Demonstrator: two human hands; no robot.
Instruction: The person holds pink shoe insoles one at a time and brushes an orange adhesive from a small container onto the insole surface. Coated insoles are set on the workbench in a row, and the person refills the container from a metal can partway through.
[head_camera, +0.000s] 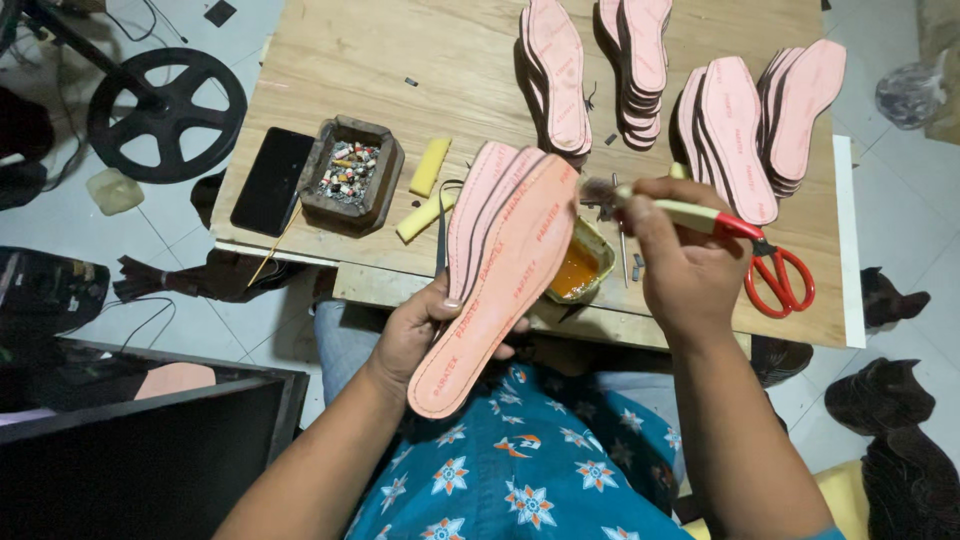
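Head view, looking down over the near edge of a wooden worktop (400, 60). The left hand (420, 325) holds a fanned bundle of pink insoles (505, 260) above the lap, just in front of the near edge; its fingers are wrapped under the bundle and the thumb is pressed on the top insole. The right hand (680, 265) holds a brush (660, 207) with a pale handle; its fingers are closed around the handle, and the bristle end points left, close to the upper tip of the bundle. Between the two hands, at the near edge, stands a small tin of orange glue (578, 265). Red-handled scissors (775, 272) lie near the right corner, just beside the right hand. Three stacks of pink insoles (735, 135) occupy the far right part of the worktop. Toward the left edge lie a dark phone (272, 180), a square tray of small bits (350, 175) and two yellow blocks (430, 167). A black wheel (165, 115) rests on the floor beyond the left edge.
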